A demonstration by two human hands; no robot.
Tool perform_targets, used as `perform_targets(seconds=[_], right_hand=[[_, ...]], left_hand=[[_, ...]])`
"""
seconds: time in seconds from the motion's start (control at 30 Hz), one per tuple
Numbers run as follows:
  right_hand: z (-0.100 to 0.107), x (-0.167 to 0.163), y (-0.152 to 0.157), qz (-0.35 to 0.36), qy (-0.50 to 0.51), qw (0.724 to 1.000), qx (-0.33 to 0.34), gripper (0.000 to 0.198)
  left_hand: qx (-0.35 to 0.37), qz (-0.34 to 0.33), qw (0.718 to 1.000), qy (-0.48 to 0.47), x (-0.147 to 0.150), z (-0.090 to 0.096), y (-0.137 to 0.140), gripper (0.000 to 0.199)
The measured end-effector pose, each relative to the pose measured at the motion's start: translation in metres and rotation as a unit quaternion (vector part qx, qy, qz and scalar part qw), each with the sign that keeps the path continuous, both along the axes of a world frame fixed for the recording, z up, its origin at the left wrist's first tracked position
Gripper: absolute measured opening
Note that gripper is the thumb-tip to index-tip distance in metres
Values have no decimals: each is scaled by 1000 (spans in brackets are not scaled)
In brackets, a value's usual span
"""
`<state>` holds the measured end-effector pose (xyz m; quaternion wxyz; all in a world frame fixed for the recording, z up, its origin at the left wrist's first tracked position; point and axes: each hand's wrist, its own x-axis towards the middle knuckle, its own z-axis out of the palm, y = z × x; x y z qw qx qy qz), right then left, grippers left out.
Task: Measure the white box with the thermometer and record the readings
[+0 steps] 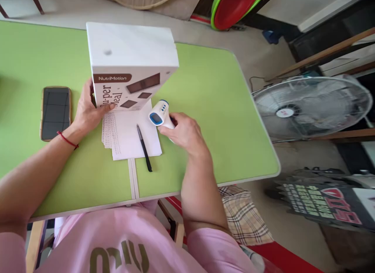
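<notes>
A white NutriMotion box [133,46] with brown bars printed on its front is tilted up over the table, and my left hand [92,112] grips its lower left side. My right hand [187,130] is wrapped round the handle of a white and blue infrared thermometer [159,113], its small screen facing me. Below the box lies a stack of white paper [129,138], with handwriting along its left edges. A black pen [144,148] rests across the sheets, its lower end on the table. The box hides the far part of the paper.
On the green folding table [222,120], a dark-screened phone [55,113] in a tan case lies left of my left hand. A standing fan [313,108] is beyond the right edge. Red and green basins [234,9] stand at the back; checked cloth [246,214] hangs below the front edge.
</notes>
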<state>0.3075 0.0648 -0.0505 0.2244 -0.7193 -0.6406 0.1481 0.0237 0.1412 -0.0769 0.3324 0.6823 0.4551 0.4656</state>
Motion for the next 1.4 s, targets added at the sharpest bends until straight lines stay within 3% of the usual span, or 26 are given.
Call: perform_targets(seconds=[0.07,0.13,0.23,0.3,0.47,0.67,0.9,1.4], right_hand=[[3,-17,-6,34,148,986,69,28],[4,-37,-13,76,285,948,119,25],[0,-64,-23,160,421,884,124,20],[-4,-75,-27,198,457,861,105,19],[-10,-84,-29,139,472,870,32,25],[-10,-90,-30,106,500,859,-30,34],[-13,-91,-30,120,473,872,35,30],[-14,-88,-29,115,466,877,19,47]], left_hand=[[-1,3,999,-50,0,5,-7,80],[-15,24,998,-58,1,13,-14,76],[-23,67,997,-28,2,23,-25,74],[-24,89,996,1,2,26,-30,77],[-40,85,995,39,2,21,-32,77],[-39,84,994,50,0,18,-29,75],[-30,84,994,68,-1,17,-31,71],[-44,67,996,38,0,18,-28,72]])
